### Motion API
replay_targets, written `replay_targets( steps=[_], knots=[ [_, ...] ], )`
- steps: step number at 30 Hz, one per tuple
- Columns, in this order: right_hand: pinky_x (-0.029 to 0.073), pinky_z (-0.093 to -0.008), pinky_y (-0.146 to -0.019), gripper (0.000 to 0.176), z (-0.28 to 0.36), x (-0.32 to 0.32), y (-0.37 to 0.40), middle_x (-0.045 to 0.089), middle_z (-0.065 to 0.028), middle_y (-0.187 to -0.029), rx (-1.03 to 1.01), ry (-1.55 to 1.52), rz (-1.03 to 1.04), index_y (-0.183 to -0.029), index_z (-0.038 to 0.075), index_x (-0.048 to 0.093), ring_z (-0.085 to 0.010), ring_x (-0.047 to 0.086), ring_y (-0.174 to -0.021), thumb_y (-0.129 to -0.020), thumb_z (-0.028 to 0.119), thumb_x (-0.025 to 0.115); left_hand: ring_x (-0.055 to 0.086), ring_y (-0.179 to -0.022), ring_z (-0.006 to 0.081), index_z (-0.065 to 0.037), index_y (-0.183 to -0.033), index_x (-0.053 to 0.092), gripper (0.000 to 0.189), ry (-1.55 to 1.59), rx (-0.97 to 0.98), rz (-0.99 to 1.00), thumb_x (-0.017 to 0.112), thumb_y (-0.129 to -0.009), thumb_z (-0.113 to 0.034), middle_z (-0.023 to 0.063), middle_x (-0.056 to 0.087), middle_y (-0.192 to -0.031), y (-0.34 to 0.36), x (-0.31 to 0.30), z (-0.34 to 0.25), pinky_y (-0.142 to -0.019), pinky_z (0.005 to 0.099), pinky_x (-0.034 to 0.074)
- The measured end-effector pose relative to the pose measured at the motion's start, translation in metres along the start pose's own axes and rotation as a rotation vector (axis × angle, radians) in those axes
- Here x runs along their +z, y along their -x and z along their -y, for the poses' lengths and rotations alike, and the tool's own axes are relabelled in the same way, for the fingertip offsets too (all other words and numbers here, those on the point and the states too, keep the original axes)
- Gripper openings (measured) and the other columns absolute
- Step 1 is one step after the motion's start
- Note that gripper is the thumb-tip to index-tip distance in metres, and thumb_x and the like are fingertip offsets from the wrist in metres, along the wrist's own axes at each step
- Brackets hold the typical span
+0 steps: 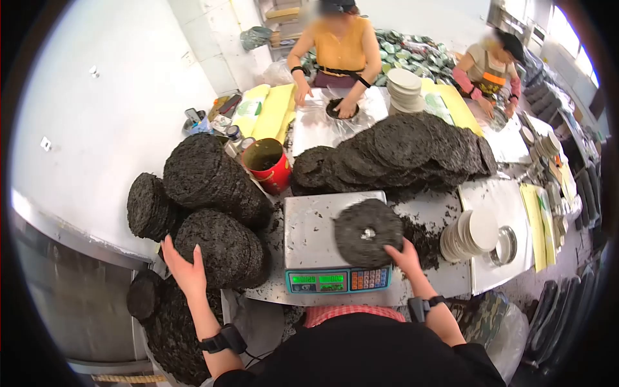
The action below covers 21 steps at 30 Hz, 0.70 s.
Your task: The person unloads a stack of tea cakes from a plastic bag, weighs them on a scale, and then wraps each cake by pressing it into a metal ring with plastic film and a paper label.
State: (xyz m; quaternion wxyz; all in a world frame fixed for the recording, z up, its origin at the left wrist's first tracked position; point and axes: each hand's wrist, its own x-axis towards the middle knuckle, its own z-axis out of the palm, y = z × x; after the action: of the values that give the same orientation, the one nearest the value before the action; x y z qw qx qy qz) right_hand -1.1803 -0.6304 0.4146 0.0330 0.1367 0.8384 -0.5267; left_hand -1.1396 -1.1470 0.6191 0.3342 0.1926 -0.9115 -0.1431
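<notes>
My right hand (404,255) grips the lower right edge of a dark round cake (361,226), which has a small hole in its middle. The cake is over the metal plate of a digital scale (309,226) with a lit green display. My left hand (186,266) has its fingers spread and holds nothing; it is in front of a stack of dark round cakes (222,248). Another stack (206,171) lies behind it, and a smaller one (149,205) is at the left. A long row of dark cakes (400,151) lies behind the scale.
A red can (267,166) stands between the stacks and the row. White discs (469,235) and a metal ring (504,246) are at the right. One co-worker (342,48) presses dark material across the table; another (493,71) works at the far right.
</notes>
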Motion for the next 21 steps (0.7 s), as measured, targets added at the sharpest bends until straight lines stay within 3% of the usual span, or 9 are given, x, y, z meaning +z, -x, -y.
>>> replay_targets(
  steps=[2, 5, 11, 13, 15, 16, 19, 20, 21],
  knots=[
    [0.048, -0.0395, -0.087, 0.059, -0.005, -0.035, -0.008, 0.064, -0.0228, -0.107, -0.003, 0.276, -0.268, -0.116, -0.008, 0.056, -0.0323, 0.062, -0.101, -0.075, 0.029, 0.077, 0.033, -0.136, 0.0375, 0.003, -0.142, 0.031, 0.078, 0.009, -0.19, 0.029, 0.073, -0.081, -0.022, 0.0253, 0.036, -0.145, 0.016, 0.002, 0.04, -0.113, 0.0424, 0.025],
    [0.047, -0.0353, -0.084, 0.038, 0.065, -0.063, -0.005, 0.063, -0.0172, -0.103, -0.24, -0.027, -0.385, -0.112, -0.006, 0.052, -0.0226, 0.061, -0.096, -0.082, 0.01, 0.068, 0.048, -0.124, 0.029, 0.005, -0.144, 0.026, 0.089, 0.363, -0.489, 0.151, 0.078, -0.077, -0.024, 0.0241, 0.048, -0.134, 0.04, 0.016, 0.059, -0.105, 0.0373, 0.036],
    [0.045, -0.0321, -0.091, 0.038, 0.105, 0.036, -0.134, 0.062, -0.0091, -0.112, -0.15, -0.856, 0.094, -0.118, -0.004, 0.053, -0.0188, 0.057, -0.101, -0.087, 0.01, 0.067, 0.054, -0.116, 0.0346, 0.002, -0.135, 0.04, 0.078, 0.263, -0.345, -0.043, 0.081, -0.072, -0.019, 0.0229, 0.054, -0.125, 0.037, 0.018, 0.041, -0.098, 0.0387, 0.042],
    [0.041, -0.0353, -0.098, 0.046, 0.172, 0.037, -0.134, 0.058, -0.0158, -0.12, 0.028, -0.57, 0.061, -0.122, -0.007, 0.049, -0.0259, 0.055, -0.109, -0.087, 0.015, 0.069, 0.053, -0.117, 0.0318, 0.003, -0.133, 0.041, 0.073, 0.239, -0.349, -0.109, 0.079, -0.074, -0.014, 0.022, 0.054, -0.125, 0.032, 0.003, 0.024, -0.099, 0.0371, 0.041],
    [0.037, -0.0398, -0.104, 0.054, 0.139, 0.074, -0.169, 0.051, -0.0195, -0.131, -0.399, 0.048, -0.436, -0.13, -0.005, 0.045, -0.0315, 0.048, -0.122, -0.088, 0.021, 0.067, 0.052, -0.116, 0.0253, 0.003, -0.13, 0.043, 0.064, 0.593, -0.328, -0.27, 0.076, -0.077, -0.007, 0.0202, 0.054, -0.124, 0.029, -0.016, 0.003, -0.098, 0.0344, 0.041],
    [0.031, -0.0395, -0.109, 0.061, 0.135, 0.085, -0.157, 0.044, -0.0222, -0.137, -0.636, 0.103, -0.374, -0.135, -0.003, 0.041, -0.0348, 0.042, -0.128, -0.086, 0.022, 0.068, 0.053, -0.114, 0.0225, 0.003, -0.128, 0.044, 0.059, 0.647, -0.339, -0.299, 0.075, -0.078, -0.005, 0.0186, 0.055, -0.123, 0.03, -0.023, -0.003, -0.098, 0.0331, 0.041],
    [0.033, -0.0446, -0.109, 0.058, 0.145, 0.132, -0.056, 0.045, -0.0212, -0.138, -0.69, 0.3, 0.22, -0.133, 0.001, 0.045, -0.0375, 0.042, -0.128, -0.079, 0.011, 0.063, 0.063, -0.1, 0.0205, 0.0, -0.106, 0.055, 0.037, 0.613, -0.278, -0.238, 0.074, -0.074, 0.001, 0.0134, 0.065, -0.107, 0.044, -0.045, -0.054, -0.091, 0.0314, 0.047],
    [0.029, -0.0443, -0.111, 0.056, 0.136, 0.149, -0.038, 0.042, -0.0206, -0.141, -0.705, 0.448, 0.523, -0.132, 0.002, 0.048, -0.0375, 0.038, -0.132, -0.08, 0.017, 0.064, 0.065, -0.1, 0.0226, -0.002, -0.097, 0.057, 0.028, 0.632, 0.009, -0.149, 0.072, -0.074, 0.001, 0.0128, 0.067, -0.104, 0.049, -0.041, -0.063, -0.09, 0.0324, 0.048],
    [0.021, -0.0484, -0.115, 0.067, 0.12, 0.159, -0.018, 0.037, -0.0211, -0.147, -1.032, 0.602, 0.618, -0.142, 0.002, 0.036, -0.0353, 0.033, -0.136, -0.083, 0.024, 0.059, 0.067, -0.099, 0.0248, -0.005, -0.088, 0.058, 0.02, 0.659, 0.3, -0.057, 0.07, -0.074, 0.001, 0.0122, 0.069, -0.101, 0.053, -0.035, -0.073, -0.088, 0.0333, 0.05]
  ],
)
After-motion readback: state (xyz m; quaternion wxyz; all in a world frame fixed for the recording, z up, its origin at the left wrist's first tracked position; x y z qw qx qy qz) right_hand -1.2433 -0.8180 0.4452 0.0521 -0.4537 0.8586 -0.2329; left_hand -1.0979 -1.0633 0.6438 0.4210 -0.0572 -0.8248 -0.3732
